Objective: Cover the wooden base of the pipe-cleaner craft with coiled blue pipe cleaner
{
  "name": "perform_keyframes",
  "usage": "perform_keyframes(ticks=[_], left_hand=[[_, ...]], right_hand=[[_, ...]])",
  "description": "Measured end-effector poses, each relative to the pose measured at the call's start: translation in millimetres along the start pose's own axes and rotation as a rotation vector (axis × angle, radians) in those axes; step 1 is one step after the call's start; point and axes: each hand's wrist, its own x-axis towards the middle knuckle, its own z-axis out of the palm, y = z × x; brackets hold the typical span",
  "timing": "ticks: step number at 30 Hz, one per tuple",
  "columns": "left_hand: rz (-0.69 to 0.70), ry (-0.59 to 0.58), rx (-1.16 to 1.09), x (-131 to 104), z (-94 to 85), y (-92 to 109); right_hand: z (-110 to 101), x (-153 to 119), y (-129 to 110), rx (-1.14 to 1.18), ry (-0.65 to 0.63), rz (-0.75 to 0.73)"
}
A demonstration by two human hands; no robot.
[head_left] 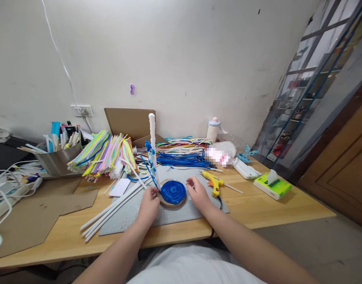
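1. Worktop: spans the lower view, carries everything below.
2. Grey mat: lies flat under the central work, probably to spare the surface from scratches.
3. Multicoloured pipe-cleaner bundle: lies heaped behind the mat's left side, fanned out, likely for easy picking.
4. Metal container: stands far left; holds pens and pale sticks, packed tight, some leaning over the rim.
5. White rods: rest side by side, partly on the mat, partly on bare worktop.
6. Blue stems: lie at the back, grouped by colour, probably for quick finding.
7. White post: stands nearly upright; cannot tell how fixed at the foot.
8. Green tissue pack: sits at right; holds white tissue, poking out ready to pull.
9. Blue-flowered stem: rises along the post, touching or just beside, cannot tell which.
10. Wood slice: lies on the mat, topped with blue coil; central, seemingly for reach from either side.
11. Left hand: curls in at the slice's left edge, near the post's foot, maybe steadying; cannot tell any grip.
12. Right hand: hovers just beside the slice's right edge, half open, holds nothing visible.
13. Yellow glue gun: lies beyond the right hand, nozzle toward the back, likely for safe reach.
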Motion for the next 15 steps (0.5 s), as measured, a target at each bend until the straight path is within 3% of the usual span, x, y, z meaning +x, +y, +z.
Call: perform_keyframes(ticks=[3,8,15], left_hand=[[0.065,0.036,0.036,-11.9,2.3,2.7],[0.319,-0.006,0.424,-31.5,3.3,8.0],[0.392,-0.097,0.829,-29.9,-2.8,23.3]], right_hand=[[1.0,0.8,-3.7,0.023,-0.066,-0.042],[-0.1,0.5,-6.6,0.028,-0.124,-0.079],[-0.7,-1.3,-7.9,-0.022,-0.126,-0.105]])
